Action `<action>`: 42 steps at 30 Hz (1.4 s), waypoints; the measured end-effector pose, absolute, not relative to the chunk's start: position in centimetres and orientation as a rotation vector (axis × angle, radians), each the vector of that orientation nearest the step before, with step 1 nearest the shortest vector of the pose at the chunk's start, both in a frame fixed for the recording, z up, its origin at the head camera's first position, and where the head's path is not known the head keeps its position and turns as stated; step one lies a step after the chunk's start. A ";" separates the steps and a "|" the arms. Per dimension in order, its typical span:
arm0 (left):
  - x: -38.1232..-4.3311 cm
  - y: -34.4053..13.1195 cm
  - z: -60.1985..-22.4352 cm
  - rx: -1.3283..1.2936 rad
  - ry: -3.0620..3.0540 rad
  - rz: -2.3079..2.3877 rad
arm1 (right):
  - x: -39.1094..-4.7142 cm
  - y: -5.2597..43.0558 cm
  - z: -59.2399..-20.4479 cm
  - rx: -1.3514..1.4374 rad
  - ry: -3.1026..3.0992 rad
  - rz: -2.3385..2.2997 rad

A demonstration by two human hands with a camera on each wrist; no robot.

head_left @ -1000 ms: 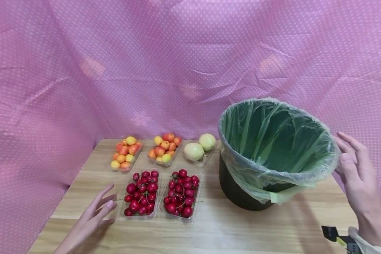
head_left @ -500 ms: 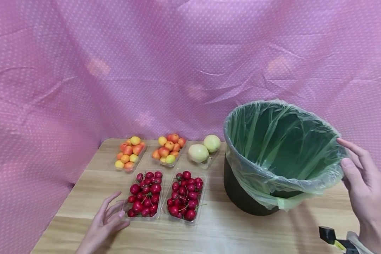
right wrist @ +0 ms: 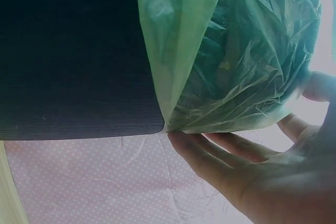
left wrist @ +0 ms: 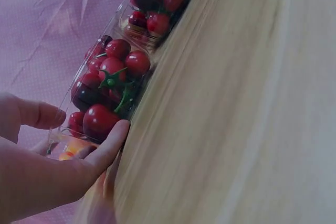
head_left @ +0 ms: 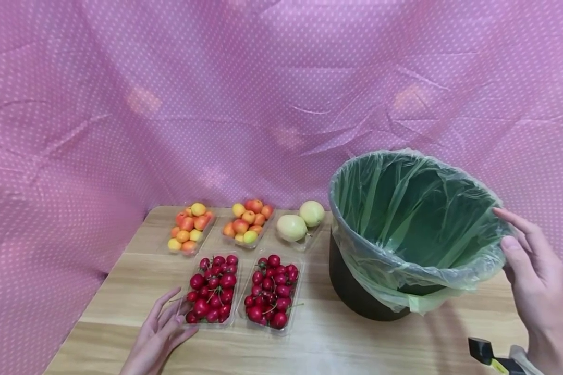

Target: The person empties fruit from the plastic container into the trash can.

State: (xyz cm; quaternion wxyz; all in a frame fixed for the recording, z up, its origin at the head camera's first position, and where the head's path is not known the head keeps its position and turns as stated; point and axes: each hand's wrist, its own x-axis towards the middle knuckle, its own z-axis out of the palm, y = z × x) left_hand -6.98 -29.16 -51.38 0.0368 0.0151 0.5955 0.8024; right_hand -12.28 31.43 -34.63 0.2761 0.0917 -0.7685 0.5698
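Observation:
My left hand (head_left: 159,333) is at the left side of a clear plastic box of cherries (head_left: 213,291). In the left wrist view the thumb (left wrist: 113,142) touches the near corner of that box, and the index finger (left wrist: 44,115) reaches its opposite corner. Its fingers are spread and only slightly bent. At the right, my right hand (head_left: 535,276) rests against the rim of a dark bin (head_left: 356,291) lined with a green plastic bag (head_left: 413,302). In the right wrist view, the fairly straight fingers (right wrist: 205,163) lie along the bag's outer side.
A second box of cherries (head_left: 274,291) sits beside the first. Behind stand two boxes of small orange-yellow fruit (head_left: 187,229) and a box with two pale green round fruits (head_left: 292,228). The wooden table (head_left: 244,354) has pink dotted cloth (head_left: 244,104) around it.
My left hand has come in from the left to the corner of the cherry box. My right hand has moved closer onto the bin's rim. The view has shifted slightly.

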 end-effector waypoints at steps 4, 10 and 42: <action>-7.1 -29.0 -51.7 0.042 1.809 2.499 | -12.4 31.5 -34.8 0.291 -2.058 1.531; -7.2 -28.1 -51.5 -0.132 1.791 2.501 | -12.7 32.0 -35.3 0.377 -2.023 1.525; -7.5 -29.6 -50.1 0.016 1.690 2.676 | -12.9 31.9 -36.2 0.487 -1.991 1.601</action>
